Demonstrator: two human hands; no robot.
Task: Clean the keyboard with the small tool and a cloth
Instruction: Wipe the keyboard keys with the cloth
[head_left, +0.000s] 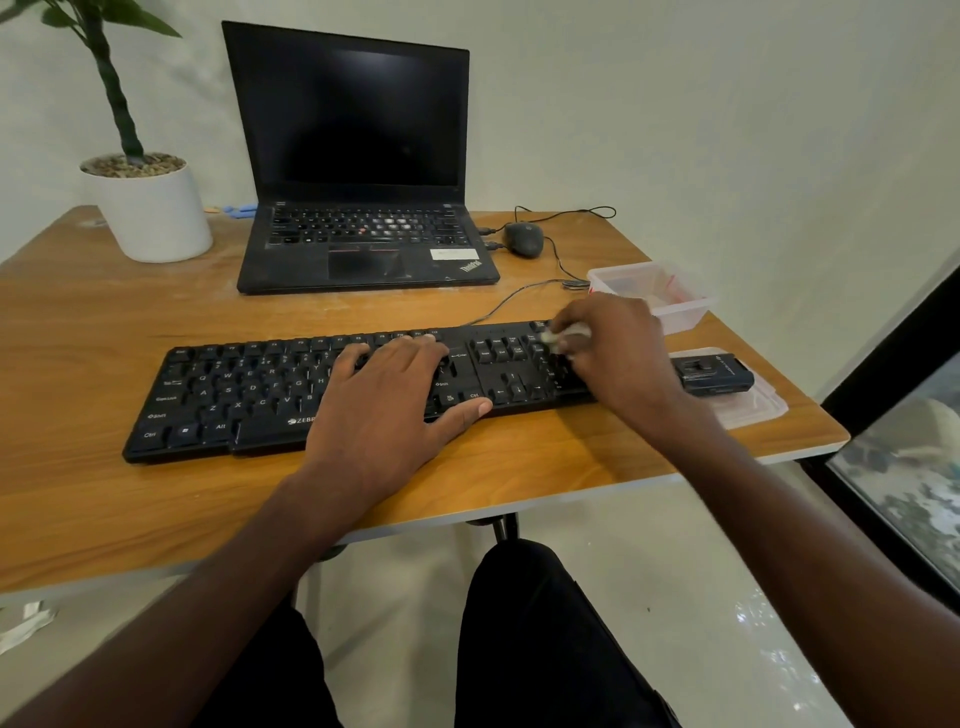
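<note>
A black wired keyboard (249, 395) lies across the wooden table (130, 493), its right end a little farther from me. My left hand (395, 410) rests flat on its middle keys, fingers spread, thumb at the front edge. My right hand (608, 353) is over the number pad at the right end, fingers closed on a small pale cloth (569, 335) pressed against the keys. A small black tool (714, 373) lies on a clear lid just right of the keyboard.
An open black laptop (363, 171) stands behind the keyboard, a black mouse (523, 239) with cable to its right. A clear plastic box (660, 293) sits behind my right hand. A potted plant (150, 202) is at the back left. The table's edge runs close on the right.
</note>
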